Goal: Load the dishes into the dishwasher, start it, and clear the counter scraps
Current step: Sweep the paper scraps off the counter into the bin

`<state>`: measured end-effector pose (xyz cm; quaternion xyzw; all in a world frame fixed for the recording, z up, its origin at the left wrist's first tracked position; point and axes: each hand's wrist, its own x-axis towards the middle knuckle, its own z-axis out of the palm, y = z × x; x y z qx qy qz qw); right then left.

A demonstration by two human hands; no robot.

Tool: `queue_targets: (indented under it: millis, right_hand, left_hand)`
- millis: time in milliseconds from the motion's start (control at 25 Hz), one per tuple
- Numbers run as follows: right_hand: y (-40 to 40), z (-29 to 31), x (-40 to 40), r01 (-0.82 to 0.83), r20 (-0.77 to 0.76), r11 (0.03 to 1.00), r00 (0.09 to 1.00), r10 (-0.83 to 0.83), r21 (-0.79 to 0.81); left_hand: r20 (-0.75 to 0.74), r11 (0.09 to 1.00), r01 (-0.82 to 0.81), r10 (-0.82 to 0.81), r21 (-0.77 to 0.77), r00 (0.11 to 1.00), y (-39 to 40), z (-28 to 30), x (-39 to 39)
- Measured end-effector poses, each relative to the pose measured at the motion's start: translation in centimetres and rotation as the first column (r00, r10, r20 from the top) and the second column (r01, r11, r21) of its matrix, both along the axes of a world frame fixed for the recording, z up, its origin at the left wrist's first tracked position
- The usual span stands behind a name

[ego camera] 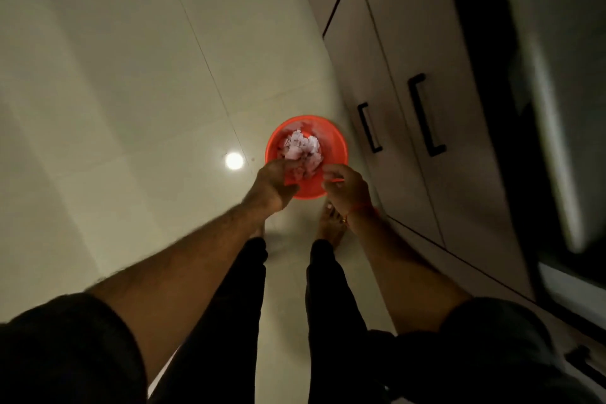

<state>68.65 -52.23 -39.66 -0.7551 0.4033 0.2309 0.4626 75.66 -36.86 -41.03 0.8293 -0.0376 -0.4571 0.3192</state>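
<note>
Just beyond both hands (pixel 308 184), scraps (pixel 300 151).

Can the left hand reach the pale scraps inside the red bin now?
Probably yes: the left hand is already over the red bin, at the pale scraps; nothing covers them.

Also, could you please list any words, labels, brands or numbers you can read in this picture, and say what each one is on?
None: no readable text shows anywhere.
Red bowl: no label or mark visible.
Pale scraps in the bowl: faint dark specks, too blurred to tell if they are print.
Cabinet doors with black handles: plain, no lettering.
The right edge of the picture is too blurred to judge.
</note>
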Motion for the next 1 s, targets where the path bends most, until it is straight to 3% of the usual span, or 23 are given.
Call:
queue_targets:
  millis: [160, 480, 800, 1000]
  right_hand:
    - [0.8, 9.9, -0.4, 0.069, 0.088, 0.997, 0.994, -0.072, 0.036]
    - [1.0, 27.0, -6.9, 0.159, 0.273, 0.987, 0.951, -0.146, -0.027]
    - [-0.6, 33.6, -18.2, 0.365, 0.460, 0.928, 0.837, -0.295, -0.070]
    - [-3.1, 37.2, -29.6, 0.527, 0.606, 0.841, 0.711, -0.356, -0.123]
  left_hand:
    - [0.126, 0.994, 0.093, -0.085, -0.056, 0.988, 0.6, 10.0, 0.7]
    - [0.334, 0.889, 0.450, -0.398, -0.091, 0.854, 1.2, 26.8, -1.6]
    - [0.506, 0.705, 0.686, -0.532, -0.178, 0.679, -3.7, 34.9, -10.4]
    - [0.599, 0.526, 0.804, -0.559, -0.279, 0.573, -9.5, 39.2, -20.8]
